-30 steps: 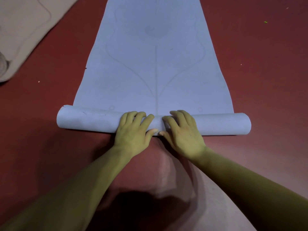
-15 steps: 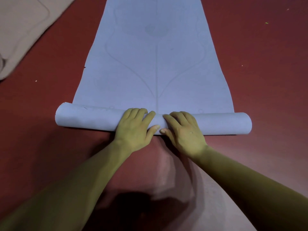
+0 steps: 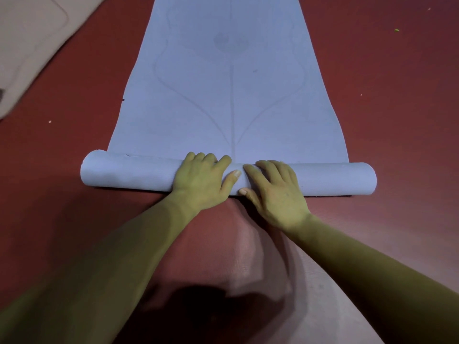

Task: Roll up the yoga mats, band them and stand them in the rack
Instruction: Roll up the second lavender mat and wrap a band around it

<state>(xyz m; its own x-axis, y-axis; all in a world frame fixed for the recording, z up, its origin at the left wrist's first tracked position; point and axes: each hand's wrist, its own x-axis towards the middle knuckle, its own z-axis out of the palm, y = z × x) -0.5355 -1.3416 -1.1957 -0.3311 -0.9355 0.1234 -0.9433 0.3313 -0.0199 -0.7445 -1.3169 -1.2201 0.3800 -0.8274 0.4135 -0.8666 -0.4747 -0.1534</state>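
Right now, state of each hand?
Left hand: open, fingers pressing on the mat roll.
Right hand: open, pressing on the mat roll too.

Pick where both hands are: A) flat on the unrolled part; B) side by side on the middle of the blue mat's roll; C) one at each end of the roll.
B: the left hand and right hand rest next to each other on the middle of the roll.

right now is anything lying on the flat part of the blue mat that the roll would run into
Nothing visible does. The left hand and right hand rest on the roll, and the flat blue yoga mat ahead carries only printed lines. The beige mat lies off to the left, apart.
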